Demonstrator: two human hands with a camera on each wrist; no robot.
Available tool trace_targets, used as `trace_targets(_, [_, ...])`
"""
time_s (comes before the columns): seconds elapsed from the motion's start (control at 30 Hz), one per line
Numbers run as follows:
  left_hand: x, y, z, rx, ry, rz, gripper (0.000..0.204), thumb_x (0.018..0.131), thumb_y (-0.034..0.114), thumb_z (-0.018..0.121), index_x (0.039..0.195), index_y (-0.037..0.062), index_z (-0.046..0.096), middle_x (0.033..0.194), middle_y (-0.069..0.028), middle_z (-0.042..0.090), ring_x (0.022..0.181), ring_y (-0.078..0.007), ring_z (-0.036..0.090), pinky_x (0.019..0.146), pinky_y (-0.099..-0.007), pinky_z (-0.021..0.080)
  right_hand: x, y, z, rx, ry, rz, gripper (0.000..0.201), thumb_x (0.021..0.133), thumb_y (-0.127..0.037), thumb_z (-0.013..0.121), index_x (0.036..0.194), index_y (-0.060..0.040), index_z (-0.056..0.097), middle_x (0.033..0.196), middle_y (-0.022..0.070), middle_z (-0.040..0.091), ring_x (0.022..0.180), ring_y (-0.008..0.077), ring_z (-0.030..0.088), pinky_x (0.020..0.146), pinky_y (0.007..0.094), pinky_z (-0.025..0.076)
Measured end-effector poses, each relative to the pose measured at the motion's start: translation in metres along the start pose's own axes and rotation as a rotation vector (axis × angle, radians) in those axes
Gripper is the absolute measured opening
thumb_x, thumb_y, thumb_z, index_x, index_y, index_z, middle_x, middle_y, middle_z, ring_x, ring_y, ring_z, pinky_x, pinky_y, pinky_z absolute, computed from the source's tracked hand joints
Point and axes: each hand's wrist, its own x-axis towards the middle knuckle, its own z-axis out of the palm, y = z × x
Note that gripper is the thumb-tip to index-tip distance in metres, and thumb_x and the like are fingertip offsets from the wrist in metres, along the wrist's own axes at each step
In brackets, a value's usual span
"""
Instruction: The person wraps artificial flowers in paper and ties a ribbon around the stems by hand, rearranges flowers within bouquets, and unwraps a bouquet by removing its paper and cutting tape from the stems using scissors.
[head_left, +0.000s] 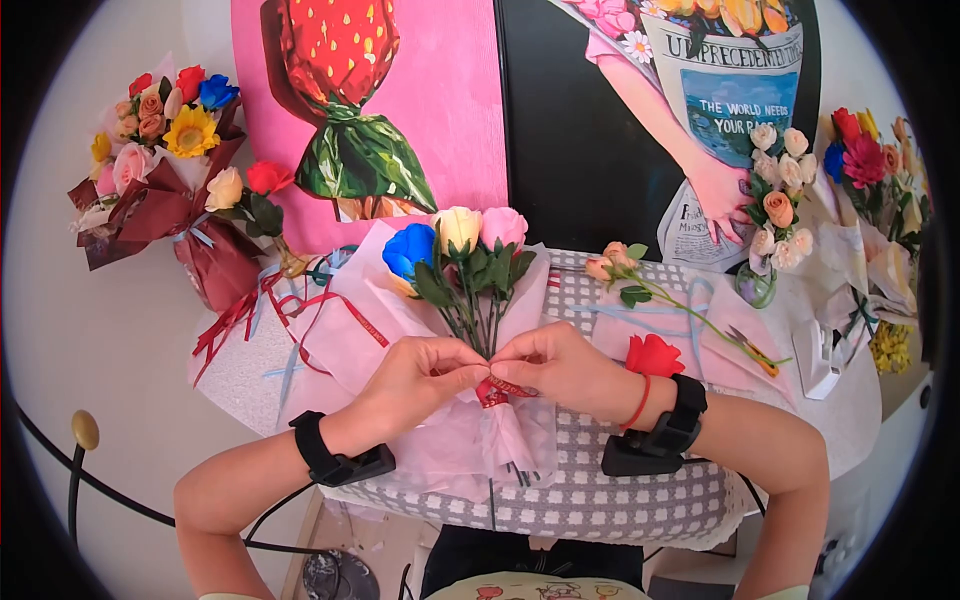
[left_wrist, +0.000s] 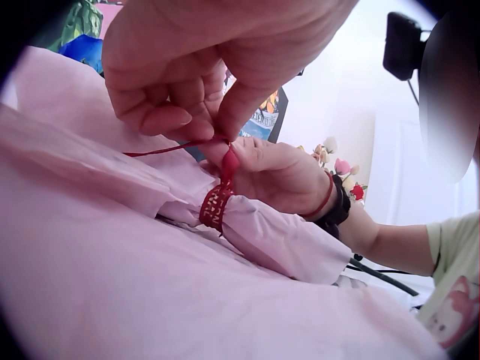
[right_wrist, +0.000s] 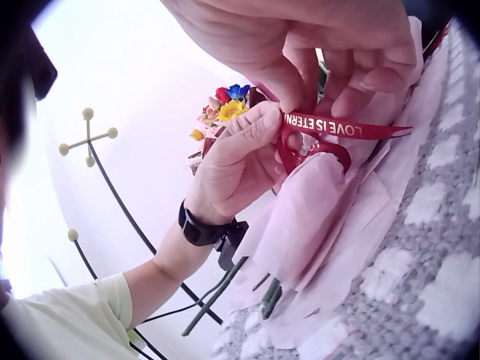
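A bouquet with a blue rose (head_left: pixel 409 250), a cream rose (head_left: pixel 459 229) and a pink rose (head_left: pixel 503 227) lies in pink wrapping paper (head_left: pixel 375 300). Round its gathered neck runs a red ribbon (left_wrist: pixel 216 208) with gold lettering, and "LOVE IS ETERN" is legible on its tail in the right wrist view. My left hand (head_left: pixel 420 377) and right hand (head_left: pixel 556 368) meet just above this band, each pinching the ribbon between thumb and fingers. Green stems (right_wrist: pixel 271 298) stick out below the paper.
A checked cloth (head_left: pixel 620 480) covers the table. To the right lie a red rose (head_left: pixel 655 354), a peach rose stem (head_left: pixel 690 309) and orange-handled scissors (head_left: pixel 752 350). Loose red ribbons (head_left: pixel 300 310) lie left. A wrapped bouquet (head_left: pixel 205 260) and a glass vase (head_left: pixel 756 286) stand behind.
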Motion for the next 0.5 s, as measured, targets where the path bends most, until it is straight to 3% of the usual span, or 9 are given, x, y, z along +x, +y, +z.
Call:
trace_targets(0.27, [-0.0029, 0.0047, 0.0050, 0.015, 0.045, 0.062, 0.010, 0.084, 0.008, 0.057, 0.086, -0.0012, 0.063, 0.074, 0.0006, 0.061, 0.065, -0.0014, 0.050, 0.056, -0.0172, 0.040, 0.0003, 0.0023, -0.0004, 0.082, 0.011, 0.001, 0.010, 0.084, -0.005, 0.057, 0.087, 0.0017, 0.063, 0.075, 0.0021, 0.061, 0.064, 0.0049, 0.052, 0.056, 0.0192, 0.043])
trace_targets(0.33, [-0.0025, 0.0038, 0.0034, 0.026, 0.035, 0.040, 0.009, 0.086, 0.007, 0.055, 0.085, -0.0009, 0.057, 0.071, 0.0007, 0.058, 0.063, -0.0015, 0.049, 0.054, -0.0175, 0.038, 0.0014, 0.0018, 0.0015, 0.062, 0.031, -0.010, 0.009, 0.083, -0.005, 0.057, 0.085, 0.0015, 0.063, 0.075, 0.0019, 0.061, 0.063, 0.0049, 0.052, 0.055, 0.0194, 0.043])
trace_targets(0.4, [-0.0019, -0.0003, 0.0040, -0.066, 0.031, 0.015, 0.008, 0.087, 0.008, 0.054, 0.085, 0.0006, 0.053, 0.069, 0.0013, 0.055, 0.061, -0.0016, 0.047, 0.052, -0.0177, 0.036, 0.0027, 0.0022, 0.0031, -0.219, 0.173, -0.199, 0.007, 0.077, -0.006, 0.061, 0.080, -0.0013, 0.065, 0.074, 0.0067, 0.064, 0.058, 0.0094, 0.058, 0.054, 0.0241, 0.046])
trace_targets(0.5, [0.0007, -0.0046, 0.0031, -0.162, -0.008, -0.009, 0.009, 0.089, 0.009, 0.051, 0.084, 0.0034, 0.046, 0.067, 0.0024, 0.050, 0.059, -0.0020, 0.043, 0.050, -0.0180, 0.033, 0.0001, -0.0013, 0.0076, -0.432, 0.258, -0.283, 0.006, 0.072, -0.007, 0.060, 0.074, -0.0039, 0.065, 0.071, 0.0077, 0.063, 0.055, 0.0156, 0.059, 0.052, 0.0297, 0.045])
